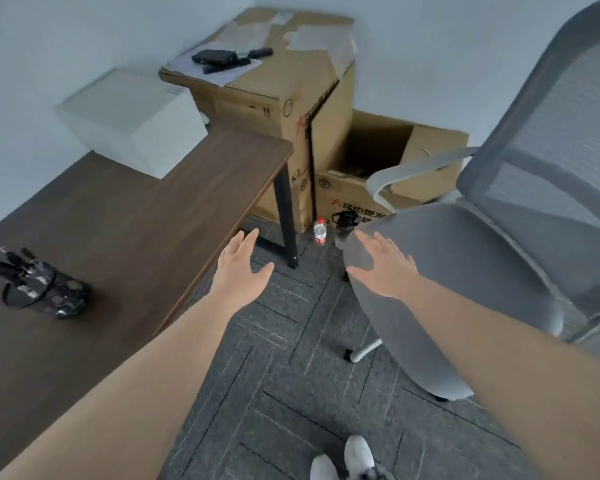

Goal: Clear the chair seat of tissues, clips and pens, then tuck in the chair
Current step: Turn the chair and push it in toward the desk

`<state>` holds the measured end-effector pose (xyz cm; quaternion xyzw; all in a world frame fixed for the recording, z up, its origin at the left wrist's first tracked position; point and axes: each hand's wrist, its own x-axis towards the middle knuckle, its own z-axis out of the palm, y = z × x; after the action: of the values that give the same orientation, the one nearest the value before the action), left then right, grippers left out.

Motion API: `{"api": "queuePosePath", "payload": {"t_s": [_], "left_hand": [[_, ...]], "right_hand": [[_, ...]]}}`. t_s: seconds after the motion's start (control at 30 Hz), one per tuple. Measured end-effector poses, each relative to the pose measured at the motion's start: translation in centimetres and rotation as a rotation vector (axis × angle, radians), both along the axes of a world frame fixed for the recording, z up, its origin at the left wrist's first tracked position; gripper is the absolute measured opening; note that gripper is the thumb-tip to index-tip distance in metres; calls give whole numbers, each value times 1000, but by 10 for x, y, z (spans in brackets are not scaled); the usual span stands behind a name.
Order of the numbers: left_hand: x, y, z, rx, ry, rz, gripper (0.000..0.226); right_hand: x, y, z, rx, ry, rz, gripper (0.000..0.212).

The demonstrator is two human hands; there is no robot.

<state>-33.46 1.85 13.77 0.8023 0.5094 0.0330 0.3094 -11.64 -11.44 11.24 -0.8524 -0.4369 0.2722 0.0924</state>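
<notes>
Head view: both grips spread empty, left hand, right hand over smooth grey chair seat.

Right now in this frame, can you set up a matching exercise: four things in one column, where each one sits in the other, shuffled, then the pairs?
Things:
1. black glove
2. small bottle with a red label
3. right hand
4. black gadgets

Places:
A. on the tall cardboard box
B. over the front edge of the chair seat
C. on the dark wooden desk
D. on the carpet beside the desk leg

Pairs: 1-C, 2-D, 3-B, 4-A
</notes>
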Motion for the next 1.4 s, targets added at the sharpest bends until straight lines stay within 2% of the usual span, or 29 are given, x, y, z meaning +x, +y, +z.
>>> {"api": "queuePosePath", "payload": {"t_s": [0.27, 0.5, 0.67, 0.87, 1.1, 1.4], "left_hand": [[112, -53, -42, -78, -15, -373, 72], [180, -136, -45, -107, 16, -632, 75], [226, -195, -48, -16, 107, -802, 74], [278, -275, -58, 49, 240, -841, 75], [331, -354, -86, -56, 311, -771, 78], [340, -385, -111, -66, 437, -709, 64]], "right_hand": [[54, -131, -15, -142, -29, -284, 75], [98, -231, -21, -208, -94, -424, 69], [142, -283, -26, -224, -145, -457, 87], [205, -333, -56, -236, -204, -324, 92], [270, -373, -88, -225, -219, -283, 92], [296, -373, -107, -140, -130, -269, 94]]}}
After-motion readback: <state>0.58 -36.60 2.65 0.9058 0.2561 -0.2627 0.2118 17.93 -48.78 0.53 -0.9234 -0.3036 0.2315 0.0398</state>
